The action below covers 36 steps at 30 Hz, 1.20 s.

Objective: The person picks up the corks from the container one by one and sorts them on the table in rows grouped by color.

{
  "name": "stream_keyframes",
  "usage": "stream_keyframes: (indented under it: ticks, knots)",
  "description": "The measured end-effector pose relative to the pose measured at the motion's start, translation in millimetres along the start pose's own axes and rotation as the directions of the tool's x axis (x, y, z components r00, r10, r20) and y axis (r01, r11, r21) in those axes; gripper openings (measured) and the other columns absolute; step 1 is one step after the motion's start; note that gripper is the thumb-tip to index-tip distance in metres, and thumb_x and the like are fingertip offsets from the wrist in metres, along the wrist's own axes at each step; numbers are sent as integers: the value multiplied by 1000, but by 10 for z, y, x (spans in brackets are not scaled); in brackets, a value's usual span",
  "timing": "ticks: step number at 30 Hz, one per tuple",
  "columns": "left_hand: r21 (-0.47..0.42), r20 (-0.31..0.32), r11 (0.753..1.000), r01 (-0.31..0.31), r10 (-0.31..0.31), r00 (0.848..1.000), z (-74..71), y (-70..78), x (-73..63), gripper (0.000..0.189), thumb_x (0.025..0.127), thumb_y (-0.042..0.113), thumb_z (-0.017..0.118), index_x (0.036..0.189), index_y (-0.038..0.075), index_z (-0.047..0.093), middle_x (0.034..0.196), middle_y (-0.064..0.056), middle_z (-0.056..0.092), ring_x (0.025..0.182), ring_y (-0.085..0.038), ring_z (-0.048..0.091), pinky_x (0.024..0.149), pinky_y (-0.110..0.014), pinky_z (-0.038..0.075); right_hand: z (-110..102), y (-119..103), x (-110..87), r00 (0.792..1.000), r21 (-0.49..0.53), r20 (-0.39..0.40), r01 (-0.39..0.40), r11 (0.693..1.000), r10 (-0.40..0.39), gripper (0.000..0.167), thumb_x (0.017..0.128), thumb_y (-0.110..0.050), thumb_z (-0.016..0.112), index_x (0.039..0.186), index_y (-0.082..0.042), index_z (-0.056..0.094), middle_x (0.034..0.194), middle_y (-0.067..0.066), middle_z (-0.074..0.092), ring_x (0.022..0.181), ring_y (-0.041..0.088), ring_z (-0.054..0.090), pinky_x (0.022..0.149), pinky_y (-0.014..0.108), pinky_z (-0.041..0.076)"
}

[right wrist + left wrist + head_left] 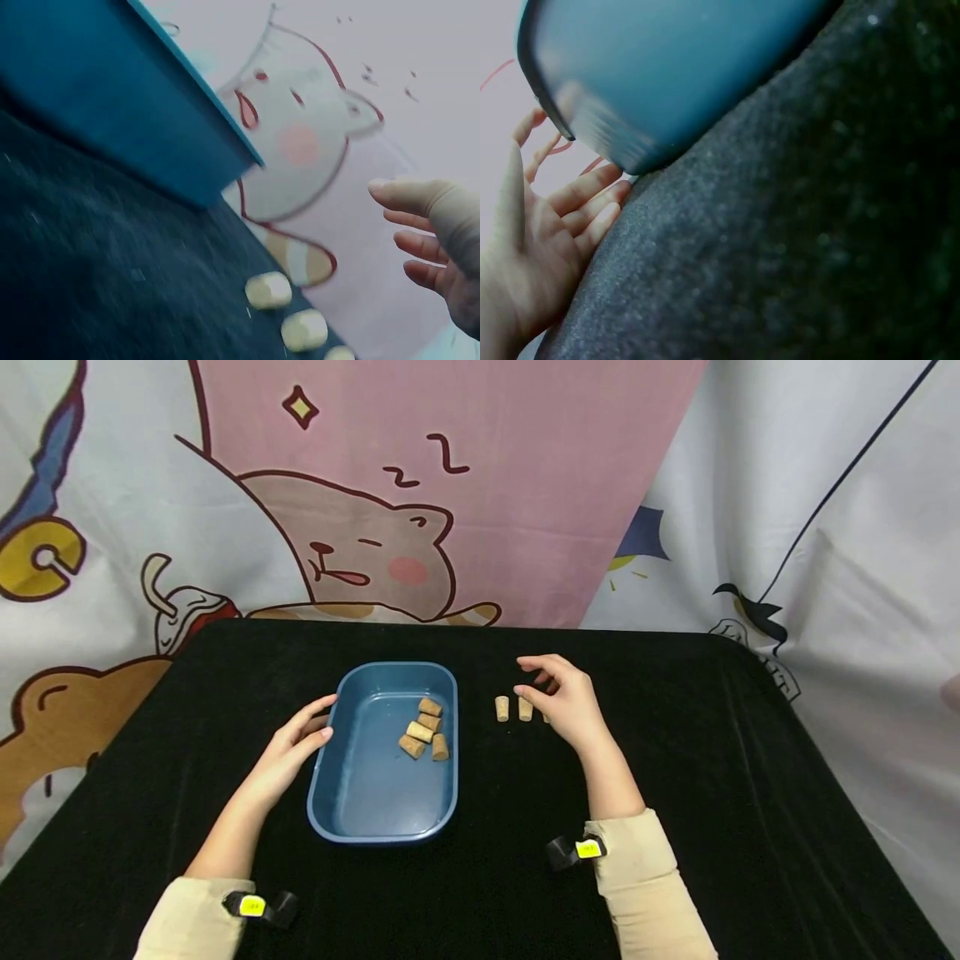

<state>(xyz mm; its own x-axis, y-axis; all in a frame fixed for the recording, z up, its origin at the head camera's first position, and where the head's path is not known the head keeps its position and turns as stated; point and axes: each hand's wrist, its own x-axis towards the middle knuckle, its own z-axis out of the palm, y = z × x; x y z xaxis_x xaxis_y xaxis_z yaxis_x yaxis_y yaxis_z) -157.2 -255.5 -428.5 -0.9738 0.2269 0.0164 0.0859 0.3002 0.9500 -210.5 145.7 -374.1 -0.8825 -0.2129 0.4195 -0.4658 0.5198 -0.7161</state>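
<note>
A blue tray [375,793] lies on the black cloth, with several corks [420,732] grouped in its far right part. My left hand [288,752] touches the tray's outer left side, its fingers fairly straight, as the left wrist view also shows. To the right of the tray stand three corks in a row: a left cork [502,708], a middle cork [526,709], and another mostly hidden behind my right hand [564,700]. That hand hovers over the row with thumb and fingers apart, nothing between them. Three pale corks [304,330] show below it in the right wrist view.
A black cloth [750,827] covers the table. Behind it hangs a white and pink curtain [540,485] printed with cartoon animals. Each sleeve cuff bears a small black camera, such as the right one [562,853].
</note>
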Motion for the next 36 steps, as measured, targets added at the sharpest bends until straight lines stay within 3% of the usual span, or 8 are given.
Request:
stream_keyframes:
  ticks: [3,7,11,17,21,24,29,36]
  knots:
    - [0,-2,1000,0,0,1000,-6,-6,-2,54,102,32,46,151,17,28,141,-25,41,121,-41,47,96,-58,38,113,-153,30,994,-2,77,74,997,-74,35,82,-10,76,116,-7,67,111,4,63,92,24,56,73,46,48]
    - [-4,1,1000,-5,5,1000,-10,-11,2,54,102,32,46,151,17,29,141,-25,42,121,-40,47,96,-57,38,268,-297,72,969,-23,205,146,989,-138,36,81,-12,78,116,-10,68,111,0,63,97,24,54,76,41,48]
    - [-6,4,1000,1,-1,1000,-5,-6,4,54,102,33,46,151,18,28,141,-25,41,122,-40,47,96,-58,37,355,-402,136,935,-93,294,234,968,-198,36,80,-16,79,115,-13,69,109,-2,62,99,19,51,83,36,44]
    - [-7,1,1000,2,-2,1000,-10,-1,1,54,102,33,46,151,18,28,141,-25,41,121,-41,46,97,-59,36,463,-514,256,869,-222,431,364,905,-244,36,80,-24,79,115,-19,70,113,-2,59,103,16,46,88,36,36]
    - [-10,1,1000,-6,6,1000,-13,1,1,54,102,31,45,151,17,28,141,-25,41,121,-41,47,96,-57,37,569,-539,318,810,-245,526,434,867,-257,35,81,-26,79,114,-21,71,115,-1,56,105,17,44,89,37,34]
    - [-8,1,1000,-7,7,1000,-19,-6,-5,53,102,31,45,151,17,28,141,-25,41,121,-41,47,96,-57,38,650,-551,353,780,-247,575,455,856,-249,35,80,-27,79,114,-23,71,116,-2,55,107,18,42,89,37,33]
    - [-8,1,1000,-7,7,1000,-21,-11,-4,54,102,32,46,151,18,28,141,-25,41,121,-41,47,97,-58,37,757,-582,409,763,-305,615,464,832,-199,34,79,-28,80,112,-28,72,113,-5,52,107,17,39,89,36,31]
    - [-13,6,1000,-2,2,1000,-21,-19,8,54,102,32,46,151,19,28,142,-25,41,121,-41,47,97,-58,37,872,-665,461,729,-411,670,524,746,-143,35,76,-28,82,110,-30,72,112,-5,50,106,18,39,92,37,30]
